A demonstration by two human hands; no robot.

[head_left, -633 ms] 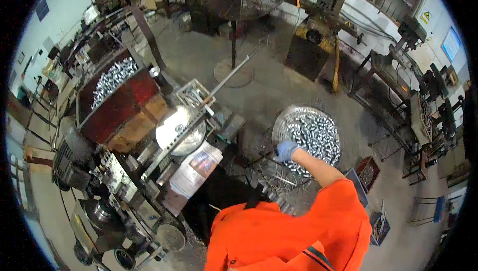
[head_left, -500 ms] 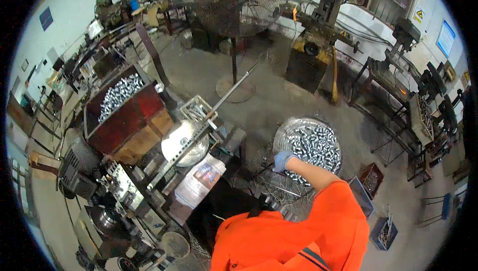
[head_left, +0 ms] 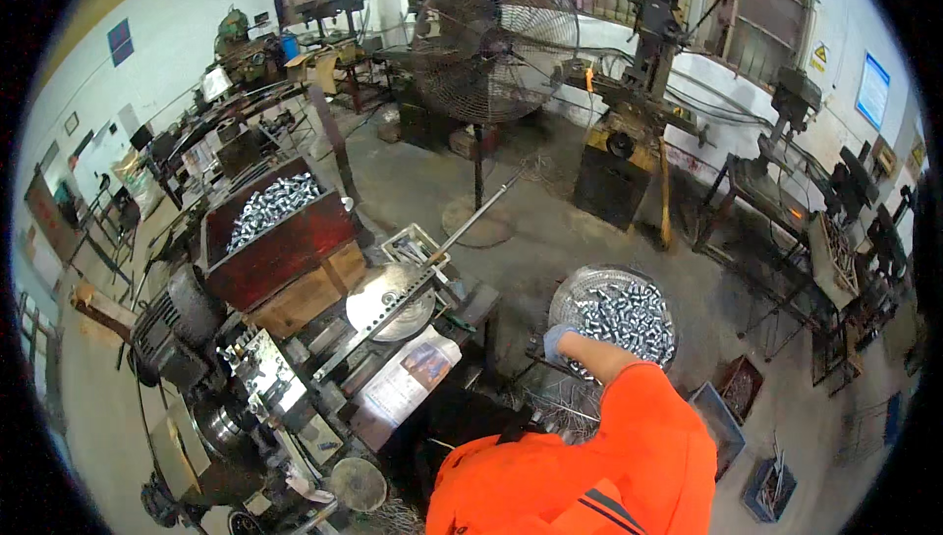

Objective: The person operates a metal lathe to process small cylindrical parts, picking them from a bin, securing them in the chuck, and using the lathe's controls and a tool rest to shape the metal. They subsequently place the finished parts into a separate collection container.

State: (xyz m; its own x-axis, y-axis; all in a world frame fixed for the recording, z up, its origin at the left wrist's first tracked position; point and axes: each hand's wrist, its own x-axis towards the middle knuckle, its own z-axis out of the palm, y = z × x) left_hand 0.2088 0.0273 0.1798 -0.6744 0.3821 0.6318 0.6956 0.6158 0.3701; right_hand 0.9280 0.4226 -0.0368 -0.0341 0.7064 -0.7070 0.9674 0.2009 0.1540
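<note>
My right hand (head_left: 556,341), in a blue-grey glove, is at the left rim of a round metal basin (head_left: 567,296). Its fingers look curled beside a dark knob-like part (head_left: 535,345); what they hold, if anything, is hidden. Short shiny metal pieces (head_left: 629,319) fill much of the basin. My bare forearm (head_left: 601,356) reaches out of an orange sleeve (head_left: 658,417) and crosses the basin's near edge. No left hand can be seen. To the left is a machine bench with a round metal disc (head_left: 391,301) under a long perforated bar (head_left: 378,327).
A red bin (head_left: 285,260) of similar metal pieces stands left, behind the disc. Printed paper (head_left: 408,375) lies on the bench. Ahead are a large fan (head_left: 496,44) and a drill press (head_left: 619,142). Small bins (head_left: 769,488) sit on the floor at right.
The view has tilted up, so the room sits lower in the picture. My right hand stays at the basin's left rim, with its wrist turned slightly.
</note>
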